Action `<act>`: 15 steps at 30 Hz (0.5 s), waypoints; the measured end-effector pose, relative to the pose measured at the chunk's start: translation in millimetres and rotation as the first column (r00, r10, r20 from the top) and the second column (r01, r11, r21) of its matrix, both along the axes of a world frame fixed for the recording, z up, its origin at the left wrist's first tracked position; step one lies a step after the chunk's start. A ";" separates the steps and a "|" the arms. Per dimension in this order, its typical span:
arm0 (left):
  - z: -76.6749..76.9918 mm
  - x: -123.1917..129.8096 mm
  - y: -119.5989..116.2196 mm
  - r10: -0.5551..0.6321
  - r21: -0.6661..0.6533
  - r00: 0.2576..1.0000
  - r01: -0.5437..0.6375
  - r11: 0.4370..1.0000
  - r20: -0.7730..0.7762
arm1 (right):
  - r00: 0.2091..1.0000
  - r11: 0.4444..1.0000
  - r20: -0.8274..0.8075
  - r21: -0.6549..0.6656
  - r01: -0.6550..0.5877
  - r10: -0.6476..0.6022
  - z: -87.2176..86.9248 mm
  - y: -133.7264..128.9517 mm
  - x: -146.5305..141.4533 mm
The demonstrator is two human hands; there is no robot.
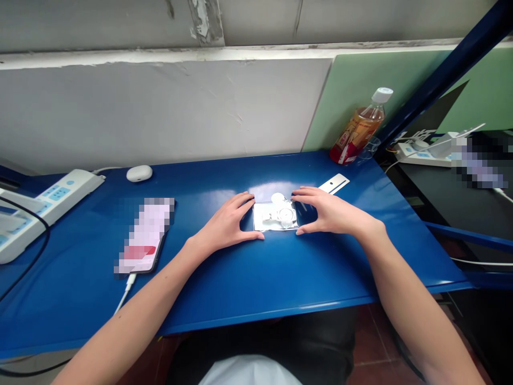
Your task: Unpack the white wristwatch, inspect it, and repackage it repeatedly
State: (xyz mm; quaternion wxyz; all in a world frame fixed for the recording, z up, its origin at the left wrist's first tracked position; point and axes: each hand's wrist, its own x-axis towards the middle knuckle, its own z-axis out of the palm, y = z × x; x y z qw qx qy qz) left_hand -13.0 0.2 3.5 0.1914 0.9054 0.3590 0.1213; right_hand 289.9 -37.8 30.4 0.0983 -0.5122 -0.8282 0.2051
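Note:
A small, shiny flat packet (274, 215) lies on the blue table (240, 289) between my hands. Strong glare covers it, so its contents are hard to make out; a round white piece (278, 199) shows at its top edge. At the packet's left end is my left hand (226, 222), thumb and fingers spread apart. My right hand (331, 211) curves around the right end in the same way, fingers and thumb apart. Fingertips of both hands are close to the packet's corners; whether they touch it I cannot tell.
Behind my right hand lies a flat white slotted strip (335, 184). A drink bottle (358, 128) stands at the back right. To the left are a phone (146, 235) with a cable, a white earphone case (139, 173) and a power strip (52, 208). A wall borders the back.

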 end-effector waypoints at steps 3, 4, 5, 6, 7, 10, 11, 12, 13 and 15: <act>0.0 0.4 -1.9 0.001 0.019 1.000 0.000 1.000 -0.003 | 1.000 1.000 -0.006 -0.007 -0.003 0.003 -0.5 -0.2 0.0; 0.5 0.8 -2.9 -0.005 0.033 1.000 0.005 0.999 0.000 | 1.000 1.000 -0.007 -0.008 -0.005 0.005 -0.4 -0.4 -0.2; 1.1 1.4 -4.0 -0.016 0.049 1.000 0.016 0.999 0.007 | 1.000 1.000 -0.009 -0.008 -0.005 0.005 -0.1 -0.6 -0.4; 1.7 2.1 -5.2 -0.031 0.066 0.999 0.030 0.997 0.017 | 1.000 1.000 -0.011 -0.006 -0.005 0.005 0.1 -0.8 -0.7; 2.1 3.0 -6.4 -0.049 0.083 0.998 0.047 0.995 0.027 | 1.000 1.000 -0.011 -0.001 -0.006 0.006 0.4 -1.1 -1.0; 1.8 5.6 -9.5 -0.093 0.105 0.995 0.088 0.991 0.048 | 1.000 1.000 0.002 0.006 -0.008 0.008 0.5 -1.7 -1.8; 1.2 6.2 -10.1 -0.094 0.105 0.994 0.089 0.990 0.048 | 1.000 1.000 0.005 0.008 -0.009 0.009 0.4 -1.8 -1.9; 0.4 6.7 -10.5 -0.089 0.105 0.995 0.084 0.991 0.048 | 1.000 1.000 0.006 0.010 -0.010 0.010 0.3 -1.9 -2.0; -0.4 7.0 -10.8 -0.079 0.107 0.996 0.073 0.992 0.049 | 1.000 1.000 0.005 0.013 -0.010 0.010 0.2 -1.9 -2.1; -1.7 7.5 -11.0 -0.062 0.119 0.997 0.055 0.991 0.055 | 1.000 0.999 0.009 0.027 -0.016 0.016 0.5 -2.3 -2.3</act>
